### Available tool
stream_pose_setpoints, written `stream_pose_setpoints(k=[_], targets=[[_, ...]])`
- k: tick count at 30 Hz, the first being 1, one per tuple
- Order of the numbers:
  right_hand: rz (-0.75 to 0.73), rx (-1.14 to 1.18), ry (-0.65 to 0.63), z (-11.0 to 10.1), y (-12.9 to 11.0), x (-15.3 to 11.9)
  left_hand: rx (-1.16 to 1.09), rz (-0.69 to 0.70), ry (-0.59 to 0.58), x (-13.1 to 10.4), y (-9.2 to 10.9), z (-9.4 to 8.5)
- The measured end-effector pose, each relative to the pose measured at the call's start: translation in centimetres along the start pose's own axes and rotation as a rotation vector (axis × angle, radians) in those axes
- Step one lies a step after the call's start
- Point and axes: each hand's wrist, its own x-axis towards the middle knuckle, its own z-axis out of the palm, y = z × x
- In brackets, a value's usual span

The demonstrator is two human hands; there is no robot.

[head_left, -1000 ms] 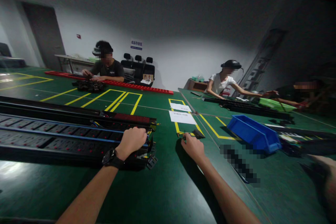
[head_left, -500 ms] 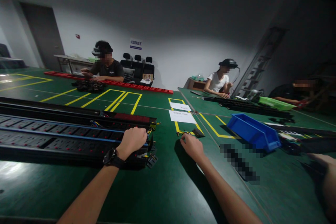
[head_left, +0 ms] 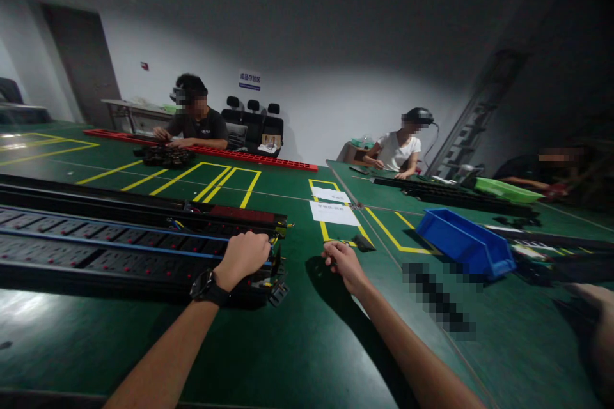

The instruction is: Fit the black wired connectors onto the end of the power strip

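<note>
Long black power strips (head_left: 144, 261) with rows of sockets and small red parts lie on the green table at the left. My left hand (head_left: 244, 255), with a watch on the wrist, rests on their right end, its fingers curled down by the coloured wires; what its fingertips hold is hidden. To the right, my right hand (head_left: 343, 262) hangs just above the table with fingers curled together; anything between them is too small to make out. A small dark piece (head_left: 364, 243) lies on the table beyond it, next to white paper labels (head_left: 334, 213).
A blue bin (head_left: 464, 243) stands at the right, with a green tray (head_left: 508, 190) behind it. Dark strips (head_left: 446, 192) lie near a person in white (head_left: 396, 150). Another person (head_left: 199, 124) works behind a red rail (head_left: 268, 160). Someone's blurred hand shows at the right edge.
My right hand has lifted off the table and drawn slightly back and left, away from the small dark piece. My left hand stays on the strip end.
</note>
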Motion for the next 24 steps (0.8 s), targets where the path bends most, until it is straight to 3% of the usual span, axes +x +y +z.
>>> stream_pose_setpoints(k=[7, 24], targets=[[0.094, 0.162, 0.031, -0.6, -0.8, 0.1, -0.014, -0.012, -0.011, 0.1, 0.0, 0.1], [0.041, 0.039, -0.075, -0.3, -1.3, -0.5, -0.046, 0.000, -0.003, -0.1, 0.0, -0.2]])
